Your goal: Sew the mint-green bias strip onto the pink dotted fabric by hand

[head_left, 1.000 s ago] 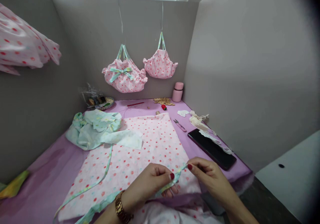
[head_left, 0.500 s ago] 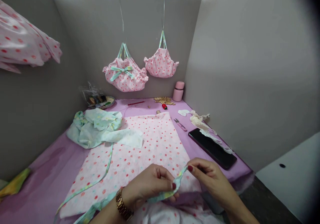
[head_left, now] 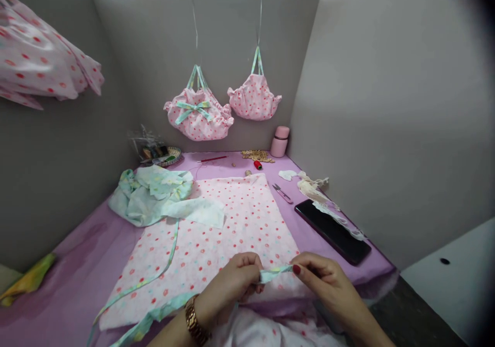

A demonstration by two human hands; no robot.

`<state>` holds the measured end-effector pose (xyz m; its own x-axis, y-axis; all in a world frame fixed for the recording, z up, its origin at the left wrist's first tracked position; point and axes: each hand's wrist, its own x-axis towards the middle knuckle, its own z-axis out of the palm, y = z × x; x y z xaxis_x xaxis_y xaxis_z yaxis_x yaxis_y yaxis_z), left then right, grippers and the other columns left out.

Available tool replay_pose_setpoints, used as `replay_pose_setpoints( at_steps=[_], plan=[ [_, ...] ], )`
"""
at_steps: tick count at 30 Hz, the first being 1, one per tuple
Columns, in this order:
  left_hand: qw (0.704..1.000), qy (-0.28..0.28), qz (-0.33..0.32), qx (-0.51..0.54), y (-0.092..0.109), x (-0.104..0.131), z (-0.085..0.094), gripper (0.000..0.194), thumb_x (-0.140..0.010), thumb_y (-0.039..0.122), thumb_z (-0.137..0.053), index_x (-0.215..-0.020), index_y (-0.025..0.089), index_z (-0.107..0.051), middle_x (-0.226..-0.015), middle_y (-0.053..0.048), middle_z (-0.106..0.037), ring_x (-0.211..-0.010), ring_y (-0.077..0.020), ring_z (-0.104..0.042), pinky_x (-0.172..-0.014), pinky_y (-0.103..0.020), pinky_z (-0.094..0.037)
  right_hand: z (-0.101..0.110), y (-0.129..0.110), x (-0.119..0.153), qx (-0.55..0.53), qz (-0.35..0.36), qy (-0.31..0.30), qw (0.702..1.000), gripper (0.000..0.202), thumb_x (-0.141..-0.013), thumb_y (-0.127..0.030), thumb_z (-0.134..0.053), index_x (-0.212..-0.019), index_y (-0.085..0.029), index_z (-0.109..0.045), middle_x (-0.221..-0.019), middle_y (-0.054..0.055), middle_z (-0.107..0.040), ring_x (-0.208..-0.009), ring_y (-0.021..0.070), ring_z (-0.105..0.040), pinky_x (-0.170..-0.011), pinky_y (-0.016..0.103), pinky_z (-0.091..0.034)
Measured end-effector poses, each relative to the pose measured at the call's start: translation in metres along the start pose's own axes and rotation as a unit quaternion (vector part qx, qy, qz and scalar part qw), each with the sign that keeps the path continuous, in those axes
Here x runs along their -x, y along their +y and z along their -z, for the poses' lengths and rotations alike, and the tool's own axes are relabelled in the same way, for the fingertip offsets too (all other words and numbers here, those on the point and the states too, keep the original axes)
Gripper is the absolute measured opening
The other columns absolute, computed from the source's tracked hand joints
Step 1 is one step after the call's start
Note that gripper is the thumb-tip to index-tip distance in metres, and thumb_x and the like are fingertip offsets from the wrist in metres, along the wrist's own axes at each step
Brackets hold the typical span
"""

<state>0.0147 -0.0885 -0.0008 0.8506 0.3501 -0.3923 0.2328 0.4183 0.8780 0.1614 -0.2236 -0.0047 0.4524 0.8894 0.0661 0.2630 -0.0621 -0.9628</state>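
Observation:
A narrow mint-green fabric strip is stretched between my two hands over the front of the pink dotted fabric. My left hand, with a bronze watch on its wrist, closes round the strip. The thumb and fingers of my right hand pinch its right end. More of the strip trails out below my left forearm toward the lower left. A thin finished-looking green strap curves over the dotted fabric at left. Further dotted cloth lies below my hands at the bottom edge.
Crumpled mint fabric lies at left. On the right are thread snips, a black phone and lace. Red thread and a pink flask stand farther back. Two dotted bags hang on the partition.
My left hand has turned and its thumb has folded inward on the strip. The strip between my hands now runs straighter and nearly level. The whole view has shifted slightly.

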Motion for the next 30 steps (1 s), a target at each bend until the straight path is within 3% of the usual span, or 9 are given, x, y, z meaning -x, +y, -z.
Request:
replay_pose_setpoints(
  at_steps=[12, 20, 30],
  plan=[
    [0.993, 0.068, -0.071, -0.067, -0.0058, 0.0, -0.0004, 0.014, -0.06, 0.017, -0.05, -0.067, 0.012, -0.061, -0.042, 0.008, -0.041, -0.039, -0.0059, -0.027, -0.041, -0.021, -0.016, 0.0016, 0.0094, 0.0037, -0.015, -0.007, 0.028, 0.999, 0.026, -0.08, -0.041, -0.058, -0.067, -0.019, -0.063, -0.063, -0.001, -0.053, -0.061, 0.0156, -0.046, -0.055, 0.025, -0.035],
    [0.992, 0.076, -0.073, -0.074, -0.0092, 0.0041, -0.0014, 0.024, -0.066, 0.021, -0.046, -0.069, 0.011, -0.067, -0.045, 0.006, -0.043, -0.04, -0.0067, -0.029, -0.042, -0.022, -0.018, 0.0016, 0.0092, 0.0043, -0.017, -0.013, 0.032, 0.999, 0.027, -0.08, -0.042, -0.058, -0.067, -0.019, -0.063, -0.062, 0.0, -0.053, -0.06, 0.0155, -0.046, -0.055, 0.025, -0.035],
    [0.993, 0.062, -0.064, -0.081, -0.008, 0.0033, -0.001, 0.021, -0.068, 0.03, -0.054, -0.054, 0.014, -0.057, -0.042, 0.008, -0.036, -0.039, -0.0058, -0.023, -0.044, -0.024, -0.016, 0.0028, 0.0098, 0.0043, -0.005, -0.009, 0.028, 1.0, 0.027, -0.08, -0.042, -0.058, -0.067, -0.019, -0.063, -0.062, 0.0, -0.054, -0.06, 0.016, -0.047, -0.055, 0.025, -0.036]
  ],
)
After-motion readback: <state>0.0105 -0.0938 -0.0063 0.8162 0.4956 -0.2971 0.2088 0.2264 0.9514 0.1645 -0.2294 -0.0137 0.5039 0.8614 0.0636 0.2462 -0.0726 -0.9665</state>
